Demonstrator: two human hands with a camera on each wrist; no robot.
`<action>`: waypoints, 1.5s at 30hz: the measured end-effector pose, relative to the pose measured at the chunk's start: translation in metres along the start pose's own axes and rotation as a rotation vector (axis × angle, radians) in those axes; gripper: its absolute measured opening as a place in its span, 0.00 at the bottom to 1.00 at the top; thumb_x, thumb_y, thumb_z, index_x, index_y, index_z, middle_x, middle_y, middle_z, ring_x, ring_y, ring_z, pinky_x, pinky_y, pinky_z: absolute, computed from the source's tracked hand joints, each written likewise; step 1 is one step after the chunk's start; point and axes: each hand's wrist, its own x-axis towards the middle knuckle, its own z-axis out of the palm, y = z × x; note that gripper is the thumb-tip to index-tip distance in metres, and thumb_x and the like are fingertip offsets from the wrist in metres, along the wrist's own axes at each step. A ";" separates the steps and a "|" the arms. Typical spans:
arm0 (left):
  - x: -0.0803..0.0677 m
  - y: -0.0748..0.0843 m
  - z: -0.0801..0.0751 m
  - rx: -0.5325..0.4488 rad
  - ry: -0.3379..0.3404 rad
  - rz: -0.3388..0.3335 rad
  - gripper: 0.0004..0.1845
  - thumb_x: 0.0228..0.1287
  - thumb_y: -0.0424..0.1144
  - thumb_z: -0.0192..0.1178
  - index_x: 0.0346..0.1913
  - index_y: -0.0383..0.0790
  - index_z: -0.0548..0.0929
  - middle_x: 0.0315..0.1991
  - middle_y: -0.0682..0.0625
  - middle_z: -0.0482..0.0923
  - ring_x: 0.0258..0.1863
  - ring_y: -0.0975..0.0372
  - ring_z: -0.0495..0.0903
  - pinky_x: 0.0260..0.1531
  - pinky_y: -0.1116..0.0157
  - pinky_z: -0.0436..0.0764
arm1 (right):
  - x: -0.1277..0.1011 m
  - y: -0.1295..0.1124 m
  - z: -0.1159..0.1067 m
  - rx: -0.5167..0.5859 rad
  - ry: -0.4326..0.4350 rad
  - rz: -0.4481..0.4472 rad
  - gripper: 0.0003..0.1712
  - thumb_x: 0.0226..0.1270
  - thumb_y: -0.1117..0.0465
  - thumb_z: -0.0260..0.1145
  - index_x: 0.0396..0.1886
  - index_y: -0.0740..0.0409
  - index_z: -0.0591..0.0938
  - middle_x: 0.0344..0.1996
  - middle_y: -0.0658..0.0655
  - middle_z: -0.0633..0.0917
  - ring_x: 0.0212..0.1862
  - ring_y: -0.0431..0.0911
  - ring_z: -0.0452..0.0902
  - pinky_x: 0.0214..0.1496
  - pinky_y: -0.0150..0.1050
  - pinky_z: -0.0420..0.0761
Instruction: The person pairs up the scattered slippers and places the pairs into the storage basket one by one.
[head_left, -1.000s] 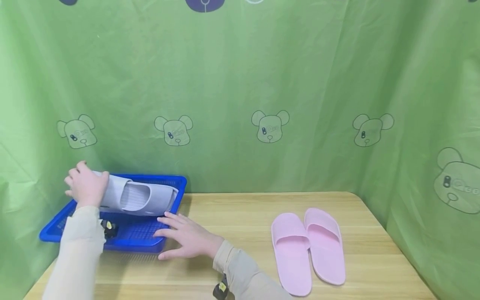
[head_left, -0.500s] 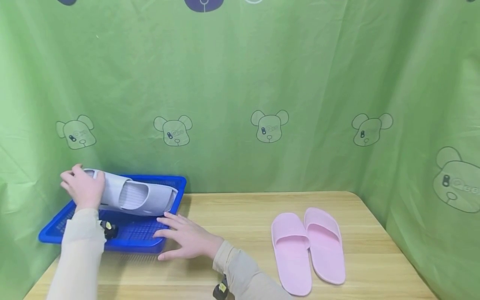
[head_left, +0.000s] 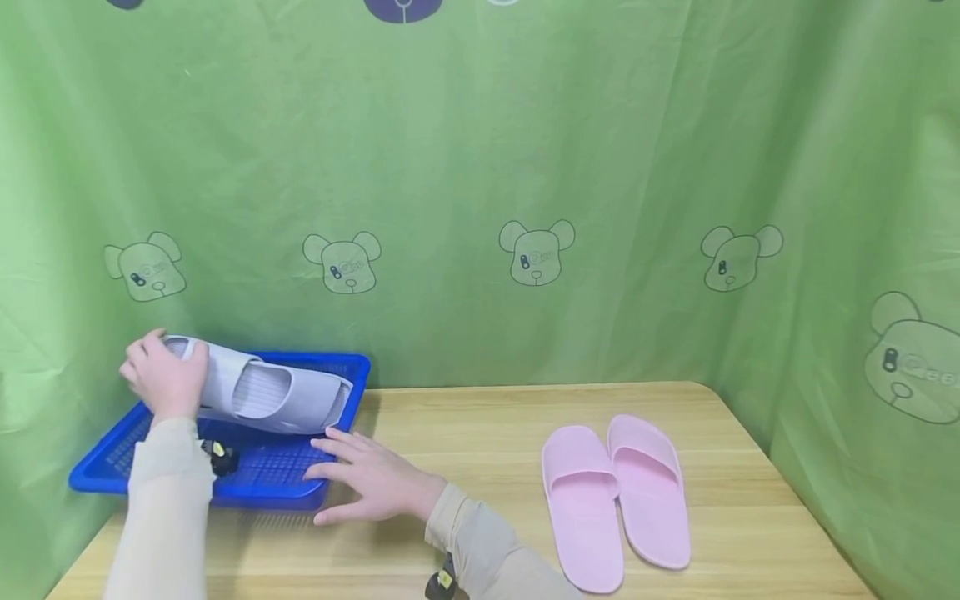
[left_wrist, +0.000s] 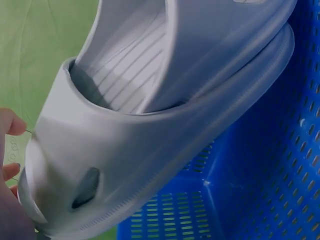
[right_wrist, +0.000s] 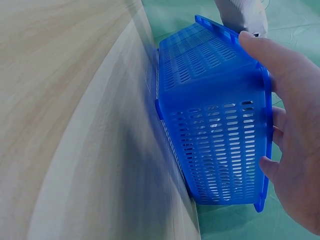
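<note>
My left hand (head_left: 163, 377) grips one end of a grey slipper (head_left: 262, 394) and holds it just above the blue perforated basket (head_left: 330, 364) at the table's far left. In the left wrist view the grey slipper (left_wrist: 150, 125) fills the frame, with the basket (left_wrist: 260, 175) mesh beneath it and my fingertips (left_wrist: 10, 125) at its edge. My right hand (head_left: 371, 475) lies flat with straight fingers against the basket's near right corner. The right wrist view has these fingers (right_wrist: 290, 125) lying along the basket (right_wrist: 215, 115) rim.
A pair of pink slippers (head_left: 615, 500) lies side by side on the wooden table (head_left: 480, 433) to the right. A green curtain (head_left: 480, 167) with bear prints closes off the back and sides. The table's right edge runs close to the pink pair.
The left hand has drawn the grey slipper slightly left and lower over the basket. The basket has shifted a little to the left. The right hand stays against its corner.
</note>
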 end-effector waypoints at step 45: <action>-0.008 -0.025 0.027 -0.069 0.079 0.062 0.40 0.60 0.53 0.59 0.72 0.41 0.59 0.73 0.37 0.54 0.73 0.45 0.51 0.74 0.47 0.53 | -0.011 0.014 -0.007 0.011 0.010 -0.032 0.36 0.68 0.32 0.52 0.74 0.27 0.57 0.78 0.46 0.52 0.80 0.44 0.41 0.80 0.51 0.45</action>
